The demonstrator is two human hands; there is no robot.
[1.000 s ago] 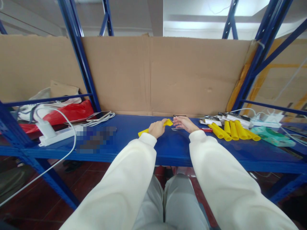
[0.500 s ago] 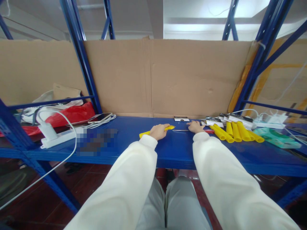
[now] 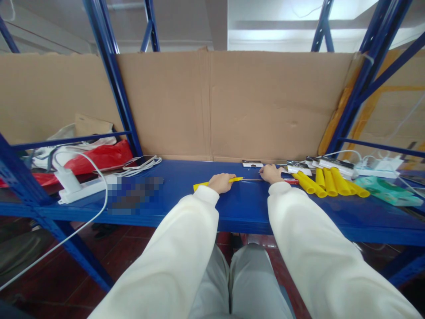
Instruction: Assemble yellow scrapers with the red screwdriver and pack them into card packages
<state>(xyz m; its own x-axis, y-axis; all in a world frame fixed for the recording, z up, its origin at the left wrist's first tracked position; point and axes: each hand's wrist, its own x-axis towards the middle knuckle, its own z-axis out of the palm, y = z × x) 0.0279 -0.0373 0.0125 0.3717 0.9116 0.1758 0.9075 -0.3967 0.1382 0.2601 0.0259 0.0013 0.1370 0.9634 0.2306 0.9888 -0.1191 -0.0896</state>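
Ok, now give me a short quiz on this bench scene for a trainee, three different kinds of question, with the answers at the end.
1. Multiple choice: what does the left hand hold? a) a phone b) a white cable c) a yellow piece
2. True or false: the green packet lies to the left of both hands.
3. Fill in: the handle beside the right hand is ____ in colour.

Key: 1. c; 2. False, it lies to the right of both; 3. red.
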